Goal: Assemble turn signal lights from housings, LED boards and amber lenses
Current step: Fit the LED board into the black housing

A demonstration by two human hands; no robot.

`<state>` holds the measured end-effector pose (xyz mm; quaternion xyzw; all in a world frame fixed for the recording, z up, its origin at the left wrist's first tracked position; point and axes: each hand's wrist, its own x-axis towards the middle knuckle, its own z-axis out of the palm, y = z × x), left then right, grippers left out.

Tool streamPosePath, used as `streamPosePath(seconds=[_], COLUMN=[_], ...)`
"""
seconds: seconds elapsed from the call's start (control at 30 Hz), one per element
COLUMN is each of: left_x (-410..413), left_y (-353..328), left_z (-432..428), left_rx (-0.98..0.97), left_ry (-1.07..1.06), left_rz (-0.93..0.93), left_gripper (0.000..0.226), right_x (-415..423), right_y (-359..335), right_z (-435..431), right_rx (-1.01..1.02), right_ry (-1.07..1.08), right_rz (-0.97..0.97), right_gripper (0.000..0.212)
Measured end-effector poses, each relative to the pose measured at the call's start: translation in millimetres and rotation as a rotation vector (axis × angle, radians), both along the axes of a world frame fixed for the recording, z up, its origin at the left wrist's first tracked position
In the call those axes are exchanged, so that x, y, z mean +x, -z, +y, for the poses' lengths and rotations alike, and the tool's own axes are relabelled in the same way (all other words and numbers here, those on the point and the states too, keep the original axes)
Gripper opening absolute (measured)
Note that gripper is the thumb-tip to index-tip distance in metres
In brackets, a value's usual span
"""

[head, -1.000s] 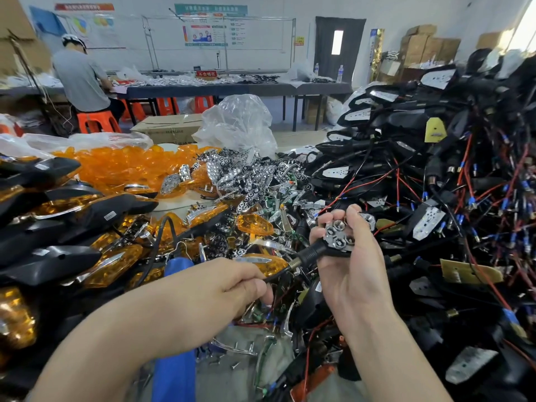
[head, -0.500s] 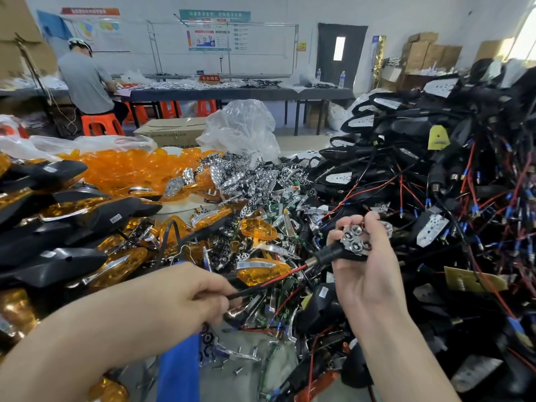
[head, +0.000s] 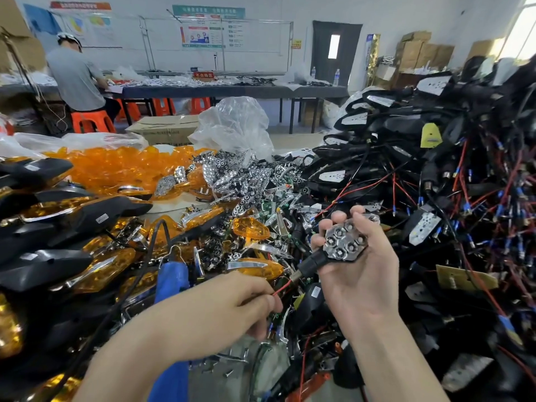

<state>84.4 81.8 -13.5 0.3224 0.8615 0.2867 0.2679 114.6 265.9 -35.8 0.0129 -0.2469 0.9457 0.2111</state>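
Looking like wire-routing time: left hand [head: 232,309] pinches the red wire [head: 280,290], right hand [head: 358,275] keeps its grip wrapped round the housing [head: 315,261], amber lens [head: 251,230] probably next.

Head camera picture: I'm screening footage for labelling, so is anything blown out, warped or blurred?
Head view: window top right blown out to white; wide-angle bends the far table edge; chrome reflector in the right hand is sharp, with small highlights; bottom corners look soft.
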Motion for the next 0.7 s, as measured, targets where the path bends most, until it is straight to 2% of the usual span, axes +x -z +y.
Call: streamPosePath(seconds=[0.33,0.43,0.7], left_x=[-5,-4,3], left_y=[3,5,5], left_z=[-4,-3,10], left_rx=[0.089,0.118,0.256], left_ry=[0.02,0.034,-0.004], left_rz=[-0.048,-0.117,-0.221], left_gripper=[0.025,0.027,0.03], right_x=[-1,-3,-5], right_y=[2,2,5], right_z=[1,1,1], right_rx=[0.004,-0.022,-0.054], right_ry=[-0.033,-0.012,-0.007], right_rz=[0.028,0.031,0.035], right_gripper=[0.015,0.009,0.012])
